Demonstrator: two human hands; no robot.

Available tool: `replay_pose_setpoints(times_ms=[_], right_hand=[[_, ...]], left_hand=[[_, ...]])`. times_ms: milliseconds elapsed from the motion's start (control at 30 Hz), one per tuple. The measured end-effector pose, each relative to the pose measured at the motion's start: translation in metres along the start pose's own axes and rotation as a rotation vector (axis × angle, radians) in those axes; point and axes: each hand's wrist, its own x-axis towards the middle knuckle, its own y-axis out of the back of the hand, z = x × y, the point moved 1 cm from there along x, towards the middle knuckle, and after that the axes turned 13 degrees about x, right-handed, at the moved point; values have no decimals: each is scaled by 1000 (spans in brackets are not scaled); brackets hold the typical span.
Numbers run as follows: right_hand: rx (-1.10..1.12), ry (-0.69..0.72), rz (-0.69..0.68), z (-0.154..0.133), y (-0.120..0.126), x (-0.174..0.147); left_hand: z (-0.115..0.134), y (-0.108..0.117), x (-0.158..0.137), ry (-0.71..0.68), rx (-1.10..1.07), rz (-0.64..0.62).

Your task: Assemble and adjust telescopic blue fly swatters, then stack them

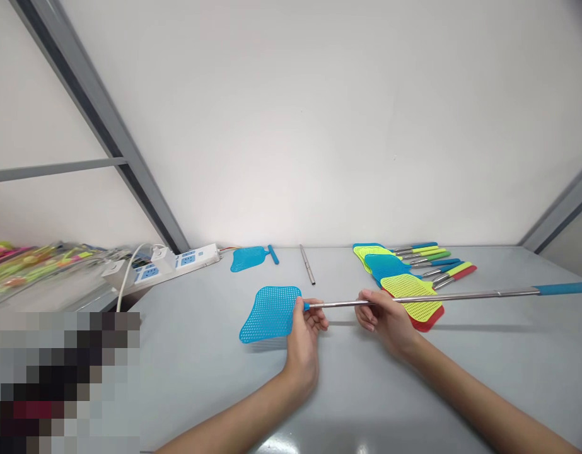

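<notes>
A blue fly swatter point(272, 313) with a long extended metal rod is held level above the table. My left hand point(306, 325) is closed on it where the perforated head meets the rod, thumb on top. Farther along, my right hand point(383, 315) pinches the metal rod between thumb and fingers. The rod runs on to a blue handle point(562, 289) at the right edge of the view. Behind my right hand lies a pile of fly swatters point(411, 295) with yellow, blue and red heads and short rods.
A separate blue swatter head point(249, 258), a blue handle piece point(273, 254) and a metal rod point(308, 265) lie near the wall. White power strips point(191, 257) with a cable stand at the left. Beyond them are colourful bagged items point(35, 268). The lower left corner is pixelated.
</notes>
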Motion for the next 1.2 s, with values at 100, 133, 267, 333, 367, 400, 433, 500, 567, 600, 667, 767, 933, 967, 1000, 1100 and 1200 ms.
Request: replay_pose_setpoints(times_ms=[100, 133, 267, 333, 367, 400, 433, 500, 567, 600, 667, 767, 933, 967, 1000, 1100, 1200], right_hand=[[-104, 50, -5, -3, 5, 2], [-120, 65, 2, -4, 6, 2], [-133, 38, 13, -8, 12, 4], [-117, -37, -24, -9, 12, 4], [-104, -80, -47, -9, 12, 4], [-90, -120, -67, -9, 12, 3], [-76, -152, -81, -9, 11, 3], [-52, -185, -93, -9, 11, 1], [-30, -201, -91, -8, 10, 0], [-17, -209, -89, -8, 10, -1], [13, -251, -94, -6, 8, -2], [41, -345, -116, -1, 5, -4], [27, -361, -127, 2, 0, -5], [13, -353, -130, 1, -1, -4], [-2, -347, -130, -1, -1, -4], [-40, -342, -118, -4, -2, -3], [-75, -353, -102, -4, -2, -2]], left_hand=[[0, 0, -1, -1, 47, -11], [0, 0, -1, -1, 69, -15], [-2, -3, -3, -24, 137, -41], [-3, -3, -4, -34, 168, -54], [-4, -3, -5, -33, 184, -59], [-6, -2, -5, -26, 199, -72], [-7, 0, -5, -15, 210, -98], [-10, 2, -4, 16, 214, -174], [-12, 4, -4, 40, 198, -255], [-13, 4, -5, 43, 188, -280], [-13, 4, -6, 33, 180, -293], [-12, 2, -8, 24, 188, -281], [-12, 1, -10, 33, 202, -279], [-12, 1, -9, 40, 205, -281], [-13, 1, -9, 47, 207, -281], [-12, 2, -7, 65, 201, -270], [-11, 1, -6, 88, 193, -244]])
